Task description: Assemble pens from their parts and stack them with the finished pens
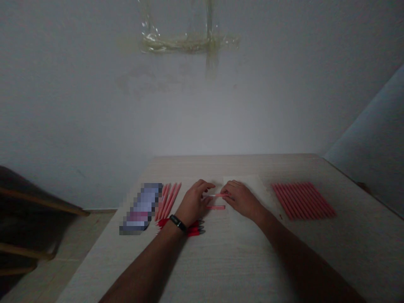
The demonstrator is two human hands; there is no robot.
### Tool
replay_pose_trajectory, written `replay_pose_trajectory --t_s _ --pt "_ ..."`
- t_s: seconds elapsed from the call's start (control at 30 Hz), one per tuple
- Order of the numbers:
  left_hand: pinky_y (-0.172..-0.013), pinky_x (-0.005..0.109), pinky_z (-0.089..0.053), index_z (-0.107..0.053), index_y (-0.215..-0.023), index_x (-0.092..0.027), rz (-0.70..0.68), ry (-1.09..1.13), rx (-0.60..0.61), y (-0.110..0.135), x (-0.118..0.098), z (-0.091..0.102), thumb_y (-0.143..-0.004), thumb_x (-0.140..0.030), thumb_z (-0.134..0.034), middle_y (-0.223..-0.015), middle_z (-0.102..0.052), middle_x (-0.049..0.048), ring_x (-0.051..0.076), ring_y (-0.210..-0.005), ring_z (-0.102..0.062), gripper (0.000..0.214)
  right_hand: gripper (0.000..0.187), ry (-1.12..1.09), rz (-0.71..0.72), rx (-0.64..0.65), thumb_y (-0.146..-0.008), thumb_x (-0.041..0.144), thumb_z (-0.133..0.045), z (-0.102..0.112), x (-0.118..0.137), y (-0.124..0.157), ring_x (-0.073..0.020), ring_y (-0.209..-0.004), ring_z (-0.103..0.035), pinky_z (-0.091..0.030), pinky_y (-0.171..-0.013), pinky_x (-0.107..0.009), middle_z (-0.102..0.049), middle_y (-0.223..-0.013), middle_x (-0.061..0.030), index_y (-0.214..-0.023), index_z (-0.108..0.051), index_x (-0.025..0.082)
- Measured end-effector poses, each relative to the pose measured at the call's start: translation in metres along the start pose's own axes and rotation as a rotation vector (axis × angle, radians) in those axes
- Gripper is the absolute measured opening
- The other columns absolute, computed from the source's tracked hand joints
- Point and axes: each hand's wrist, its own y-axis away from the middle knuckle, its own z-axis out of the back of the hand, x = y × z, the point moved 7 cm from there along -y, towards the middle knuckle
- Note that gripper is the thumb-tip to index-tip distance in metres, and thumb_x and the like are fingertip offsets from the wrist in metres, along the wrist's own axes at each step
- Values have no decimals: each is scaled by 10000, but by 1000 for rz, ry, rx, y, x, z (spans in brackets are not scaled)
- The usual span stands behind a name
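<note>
My right hand (238, 195) is closed, its fingertips pinching a slim pink and whitish pen (217, 195) held level above the table. The pen's left end reaches into the gap between the thumb and forefinger of my left hand (196, 200). That hand's forefinger is stretched out and its thumb stands apart. Just below the pen, a short pink strip-like piece (216, 207) lies near my left thumb. Under my left wrist, which wears a black band (177, 222), is a bunch of red pieces with dark grey tips (196, 229), partly hidden by the wrist.
Several pink pens (172, 200) lie at the left beside a pixelated phone (142, 208). A neat row of pink pens (303, 200) lies at the right. Pale paper (246, 223) is under my right hand. A wall stands behind the table (221, 265); wooden chair parts (41, 200) are at the left.
</note>
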Motion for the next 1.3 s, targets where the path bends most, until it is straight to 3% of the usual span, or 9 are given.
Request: replay_pose_trajectory --t_s 0.23,0.37,0.5,0.7,0.83,0.93,1.13,1.3 --pt "-867 327 -527 -470 -1387 -231 21 28 -29 1 2 3 -817 -129 -677 -1184 -588 78 192 -1022 -589 614 82 -11 -41 -38 -892 114 -641 7 -14 1 -175 -871 -576 -430 -789 -291 -647 -910 -27 -916 -622 190" --pt "-903 347 -498 -643 -1165 -199 8 -98 63 2 0 -2 -806 -218 -730 -1103 -615 82 218 -1010 -590 370 94 -32 -67 -68 -883 107 -650 11 -23 2 -173 -860 -587 -434 -787 -290 -657 -906 -22 -923 -626 189" --pt "-874 312 -485 -729 -914 -202 17 -170 212 3 2 -13 -835 -197 -682 -1012 -635 69 209 -958 -603 92 93 -63 -99 -93 -905 135 -643 14 -29 3 -177 -874 -609 -447 -797 -293 -675 -931 -34 -985 -630 181" --pt "-871 294 -465 -736 -907 -210 -61 -186 313 4 -6 -21 -899 -203 -610 -960 -649 65 203 -951 -600 127 143 -40 -66 -97 -930 134 -607 17 -27 3 -186 -956 -620 -459 -859 -307 -684 -1016 -52 -1058 -645 186" --pt "-826 275 -457 -715 -892 -206 -83 -166 336 6 -8 -21 -841 -226 -702 -965 -649 59 204 -945 -598 57 110 -43 -57 -108 -929 131 -601 20 -26 3 -179 -926 -617 -456 -834 -296 -683 -982 -43 -1006 -655 188" --pt "-761 260 -441 -682 -852 -193 -48 -169 303 5 -7 -18 -826 -200 -700 -927 -651 49 185 -865 -598 32 108 -25 -42 -100 -908 116 -613 21 -27 4 -178 -888 -606 -445 -809 -295 -676 -939 -35 -969 -662 191" --pt "-675 262 -408 -616 -904 -183 76 -178 91 1 8 3 -893 -241 -610 -867 -663 41 177 -774 -582 60 160 30 -37 -117 -852 74 -635 24 -33 6 -186 -893 -597 -428 -804 -300 -668 -925 -32 -952 -662 194" --pt "-661 266 -403 -595 -914 -191 104 -180 32 2 16 9 -916 -304 -602 -861 -677 32 178 -774 -593 113 187 63 -35 -118 -835 50 -624 25 -34 7 -182 -882 -598 -419 -791 -304 -672 -926 -31 -939 -663 200"
